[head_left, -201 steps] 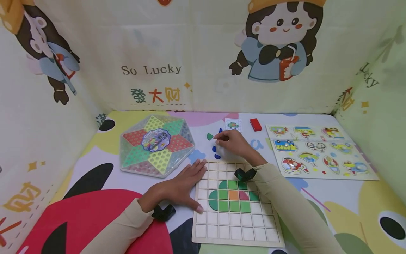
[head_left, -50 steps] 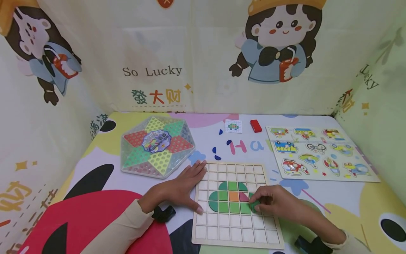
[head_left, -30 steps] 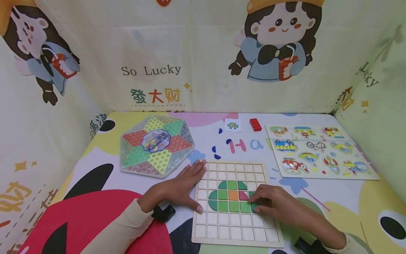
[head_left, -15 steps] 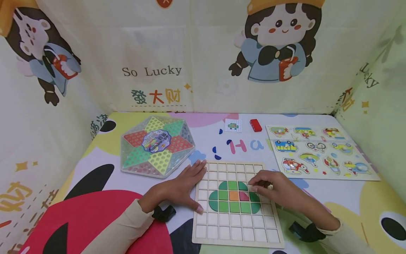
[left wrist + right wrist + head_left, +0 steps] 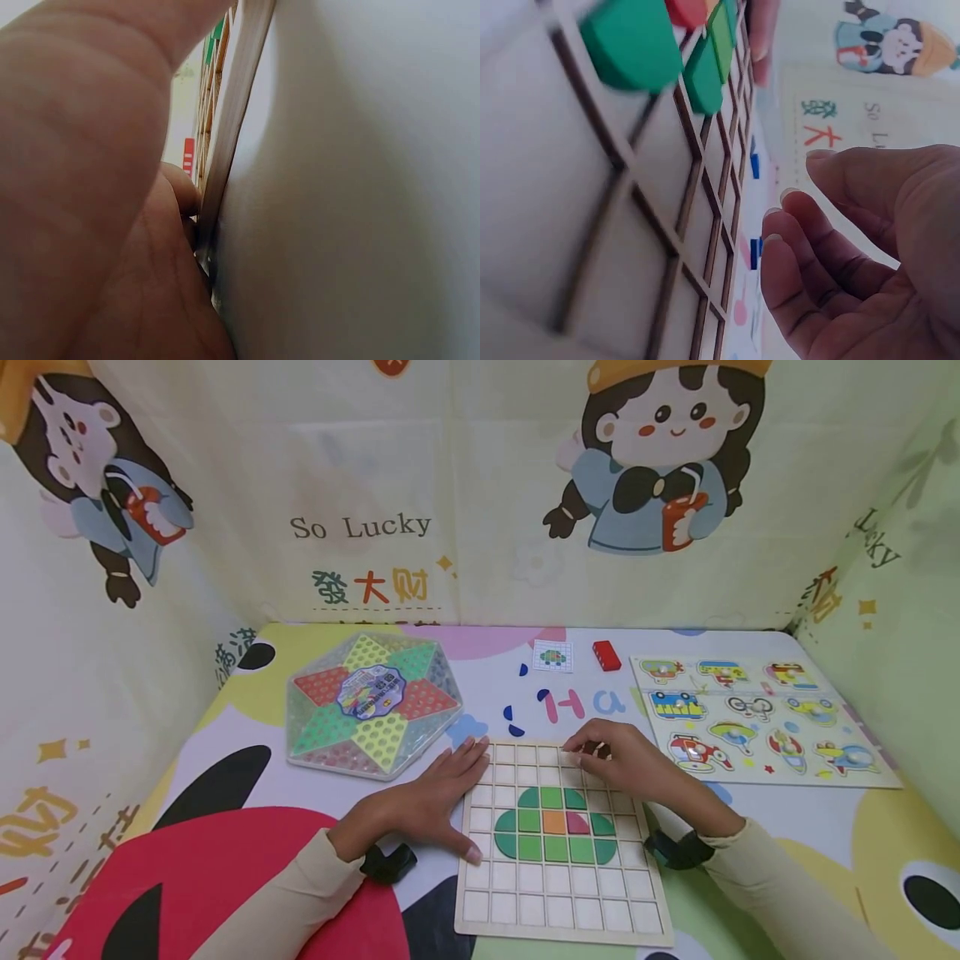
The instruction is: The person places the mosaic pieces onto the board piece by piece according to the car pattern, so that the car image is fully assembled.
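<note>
The wooden grid board [image 5: 547, 910] lies in front of me with a car-like shape of green tiles [image 5: 554, 848], an orange square [image 5: 553, 822] and a pink quarter-round tile [image 5: 577, 823]. A dark green quarter-round tile [image 5: 604, 850] fills the shape's lower right corner. My left hand [image 5: 423, 802] rests with spread, straight fingers at the board's left edge; the left wrist view shows its palm against the frame. Over the board's far right part hovers my right hand [image 5: 626, 764]. Its loosely bent fingers and thumb [image 5: 855, 176] stand apart with nothing between them in the right wrist view.
Several dark blue half-round tiles [image 5: 516, 730] lie beyond the board. Farther back are a small pattern card [image 5: 552, 656] and a red block [image 5: 606, 656]. A hexagonal Chinese checkers board [image 5: 372, 706] sits left, a vehicle knob puzzle [image 5: 767, 710] right.
My right hand came from the loose tiles to the grid's right side; a green quarter-round tile now sits there. Since then it has let go and moved away, back and left. Left hand unchanged.
</note>
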Demonstrator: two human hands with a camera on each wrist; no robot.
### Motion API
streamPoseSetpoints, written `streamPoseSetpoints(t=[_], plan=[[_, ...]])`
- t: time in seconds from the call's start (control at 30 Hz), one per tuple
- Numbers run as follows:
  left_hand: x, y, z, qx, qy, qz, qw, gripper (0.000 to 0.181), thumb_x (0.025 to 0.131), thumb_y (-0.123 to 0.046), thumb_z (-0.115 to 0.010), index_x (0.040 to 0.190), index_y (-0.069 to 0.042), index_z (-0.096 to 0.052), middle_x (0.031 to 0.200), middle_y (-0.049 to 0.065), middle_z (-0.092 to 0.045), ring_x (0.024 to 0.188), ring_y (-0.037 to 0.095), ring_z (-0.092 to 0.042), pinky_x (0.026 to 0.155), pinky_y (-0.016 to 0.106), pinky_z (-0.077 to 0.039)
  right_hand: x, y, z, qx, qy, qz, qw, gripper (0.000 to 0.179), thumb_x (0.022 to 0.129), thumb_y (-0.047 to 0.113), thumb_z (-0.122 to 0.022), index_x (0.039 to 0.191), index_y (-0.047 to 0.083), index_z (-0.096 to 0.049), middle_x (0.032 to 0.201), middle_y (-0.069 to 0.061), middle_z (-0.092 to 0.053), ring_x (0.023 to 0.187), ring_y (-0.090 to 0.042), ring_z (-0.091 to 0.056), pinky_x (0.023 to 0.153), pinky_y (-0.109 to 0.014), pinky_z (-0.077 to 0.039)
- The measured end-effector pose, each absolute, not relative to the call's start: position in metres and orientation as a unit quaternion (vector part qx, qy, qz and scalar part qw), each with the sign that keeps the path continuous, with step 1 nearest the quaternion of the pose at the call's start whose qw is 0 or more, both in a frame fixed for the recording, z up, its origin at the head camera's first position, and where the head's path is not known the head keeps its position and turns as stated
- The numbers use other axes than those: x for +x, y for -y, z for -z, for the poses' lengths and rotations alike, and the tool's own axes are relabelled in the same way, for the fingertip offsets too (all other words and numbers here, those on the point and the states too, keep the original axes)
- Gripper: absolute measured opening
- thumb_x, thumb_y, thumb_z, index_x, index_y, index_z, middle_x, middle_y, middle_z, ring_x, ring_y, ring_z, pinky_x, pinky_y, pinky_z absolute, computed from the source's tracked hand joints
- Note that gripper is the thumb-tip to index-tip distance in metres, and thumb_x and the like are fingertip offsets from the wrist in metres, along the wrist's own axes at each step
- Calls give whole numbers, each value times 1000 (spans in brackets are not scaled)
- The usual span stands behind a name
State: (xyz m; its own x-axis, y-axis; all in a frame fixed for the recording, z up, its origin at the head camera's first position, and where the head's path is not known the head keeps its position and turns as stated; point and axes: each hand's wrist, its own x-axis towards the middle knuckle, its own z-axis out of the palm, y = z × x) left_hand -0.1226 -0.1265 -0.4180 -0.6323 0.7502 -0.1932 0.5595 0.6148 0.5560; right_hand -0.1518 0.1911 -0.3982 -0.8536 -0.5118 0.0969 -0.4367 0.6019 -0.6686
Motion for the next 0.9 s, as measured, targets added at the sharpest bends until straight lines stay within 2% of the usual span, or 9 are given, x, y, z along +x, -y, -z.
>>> streamPoseSetpoints(t=[0.2,0.43,0.67,0.9], plan=[[-123,127,418,374,-874,-230,208,120,73,-60,-76,156,-6,-8,163,3,8,146,21,16,116,47,6,-179,-183,397,-253,-901,350,47,12,90,5,-69,101,6,-73,88,1,-66,80,-17,-58,73,-31,-53],[-123,127,418,372,-874,-230,211,121,73,-61,-76,156,-7,-8,163,3,9,146,20,16,116,46,6,-207,-177,395,-211,-908,360,45,17,91,2,-65,106,3,-73,97,-5,-68,87,-23,-60,78,-36,-53],[-122,127,419,366,-878,-223,212,121,72,-62,-76,157,-9,-7,163,1,9,146,18,16,116,44,6,-229,-169,403,-163,-910,379,49,18,92,5,-65,108,4,-73,104,-10,-69,92,-26,-60,74,-32,-54],[-122,125,419,361,-881,-222,211,121,71,-61,-76,157,-10,-8,163,0,8,146,17,16,116,45,5,-244,-158,412,-131,-914,380,52,21,91,7,-66,111,5,-72,112,-11,-66,97,-26,-59,82,-36,-53]])
